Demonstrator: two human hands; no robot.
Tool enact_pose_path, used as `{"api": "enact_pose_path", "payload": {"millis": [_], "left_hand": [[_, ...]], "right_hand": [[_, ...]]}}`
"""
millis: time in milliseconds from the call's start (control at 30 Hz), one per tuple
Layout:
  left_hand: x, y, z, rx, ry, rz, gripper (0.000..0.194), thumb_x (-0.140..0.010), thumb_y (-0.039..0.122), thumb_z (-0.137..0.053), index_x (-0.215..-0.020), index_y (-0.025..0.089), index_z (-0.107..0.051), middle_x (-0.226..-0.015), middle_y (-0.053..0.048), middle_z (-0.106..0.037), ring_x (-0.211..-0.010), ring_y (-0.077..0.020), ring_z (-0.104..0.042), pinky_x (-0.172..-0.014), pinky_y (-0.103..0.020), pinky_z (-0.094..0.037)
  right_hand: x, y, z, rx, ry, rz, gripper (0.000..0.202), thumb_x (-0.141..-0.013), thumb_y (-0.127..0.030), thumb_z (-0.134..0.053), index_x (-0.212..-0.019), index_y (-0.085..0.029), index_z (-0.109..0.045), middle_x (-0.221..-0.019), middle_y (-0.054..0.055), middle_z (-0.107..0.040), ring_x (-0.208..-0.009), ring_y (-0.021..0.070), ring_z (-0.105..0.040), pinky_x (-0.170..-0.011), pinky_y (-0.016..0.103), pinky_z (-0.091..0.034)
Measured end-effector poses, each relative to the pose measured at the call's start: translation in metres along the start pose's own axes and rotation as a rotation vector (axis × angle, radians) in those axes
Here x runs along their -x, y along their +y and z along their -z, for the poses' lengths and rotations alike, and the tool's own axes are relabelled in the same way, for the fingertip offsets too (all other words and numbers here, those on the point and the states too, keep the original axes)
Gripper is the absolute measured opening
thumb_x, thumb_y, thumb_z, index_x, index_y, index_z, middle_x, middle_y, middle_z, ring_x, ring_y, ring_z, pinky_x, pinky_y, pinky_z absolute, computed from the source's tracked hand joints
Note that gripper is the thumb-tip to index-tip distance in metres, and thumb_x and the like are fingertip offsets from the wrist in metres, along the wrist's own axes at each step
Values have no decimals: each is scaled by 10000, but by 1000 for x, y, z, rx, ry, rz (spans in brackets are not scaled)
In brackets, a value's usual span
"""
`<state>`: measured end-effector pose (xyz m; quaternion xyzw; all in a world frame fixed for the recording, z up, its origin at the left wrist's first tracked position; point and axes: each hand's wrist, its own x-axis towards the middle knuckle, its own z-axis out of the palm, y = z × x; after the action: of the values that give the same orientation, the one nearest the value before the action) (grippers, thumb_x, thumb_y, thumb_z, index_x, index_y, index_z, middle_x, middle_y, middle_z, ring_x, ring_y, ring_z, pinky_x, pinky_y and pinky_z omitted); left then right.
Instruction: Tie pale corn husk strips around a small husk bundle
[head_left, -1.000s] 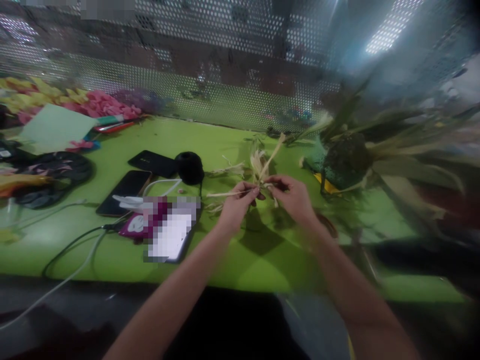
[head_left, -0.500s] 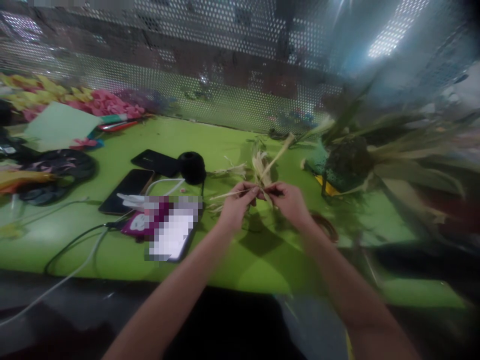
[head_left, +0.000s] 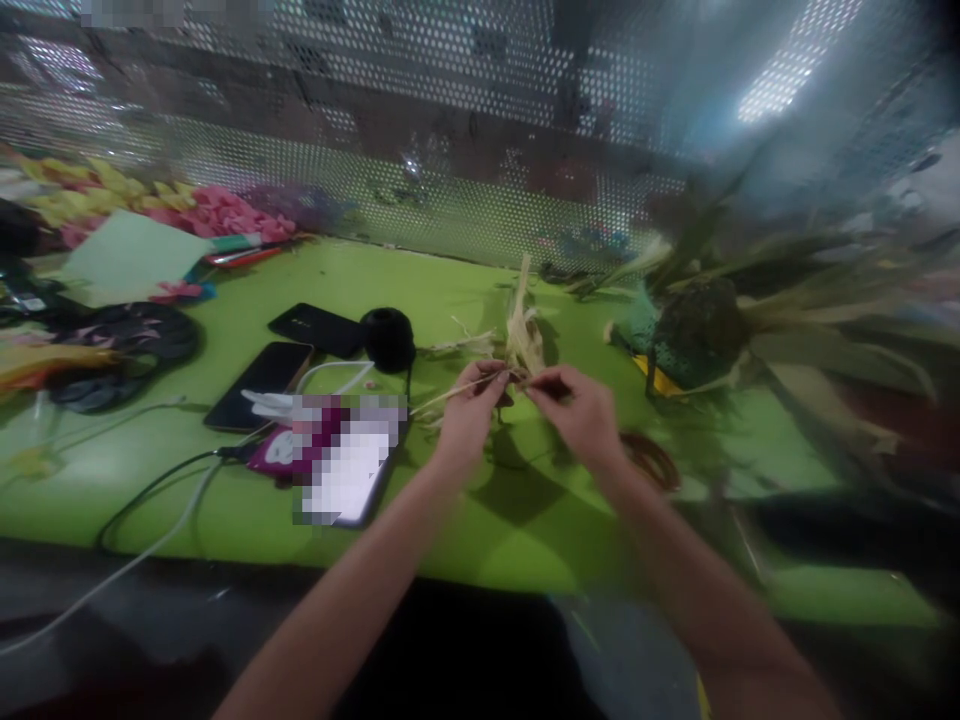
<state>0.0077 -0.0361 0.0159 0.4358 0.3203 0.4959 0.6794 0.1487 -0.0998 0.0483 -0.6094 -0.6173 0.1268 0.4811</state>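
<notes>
A small bundle of dried husk strips (head_left: 523, 335), pale straw in colour, points away from me above the green table. My left hand (head_left: 474, 405) pinches the near end of this bundle, and a thin dry strip sticks out to the left from its fingers. Close by on the right, my right hand (head_left: 577, 405) has thumb and forefinger pressed together at the same end, seemingly on a strip too thin to see well. Loose dry fibres (head_left: 465, 342) lie just left of the bundle.
Phones (head_left: 259, 385), a black round object (head_left: 388, 338), a purple item (head_left: 292, 450) and cables lie to the left. A brown ring, perhaps tape (head_left: 660, 465), lies near my right wrist. Long leaves (head_left: 795, 330) spread at right. Pink and yellow pieces (head_left: 225, 212) sit back left.
My right hand has drawn slightly right and away from my left fingers. A husk strip that leaned to the right now stands nearly straight. My left hand keeps its pinch.
</notes>
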Motion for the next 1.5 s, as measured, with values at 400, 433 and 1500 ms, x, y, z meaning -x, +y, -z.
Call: {"api": "enact_pose_path", "payload": {"millis": [400,433,1500], "left_hand": [[0,2,0,110,0,46,219,-753,276,-744,-890,189,-596,-821,-13,-728,-752,-122,-648,-665,-236,-459],[0,1,1,93,-3,53,215,-756,275,-743,-892,187,-602,-819,-13,-727,-731,-116,-639,-657,-234,-456],[1,-1,-4,-30,-22,14,204,-726,296,-777,-876,193,-685,-793,-9,-694,-668,-110,-583,-649,-255,-457]], "right_hand": [[5,-1,-6,153,-150,222,91,-897,-281,-658,-898,-236,-737,-867,20,-760,-776,169,-676,-723,293,-486],[3,-2,-2,109,-109,200,99,-900,-285,-652,-902,-233,-736,-880,26,-755,-788,169,-678,-723,291,-498],[-2,-7,3,-42,40,151,125,-869,-195,-656,-971,-229,-719,-952,46,-703,-854,172,-656,-782,331,-561]]}}
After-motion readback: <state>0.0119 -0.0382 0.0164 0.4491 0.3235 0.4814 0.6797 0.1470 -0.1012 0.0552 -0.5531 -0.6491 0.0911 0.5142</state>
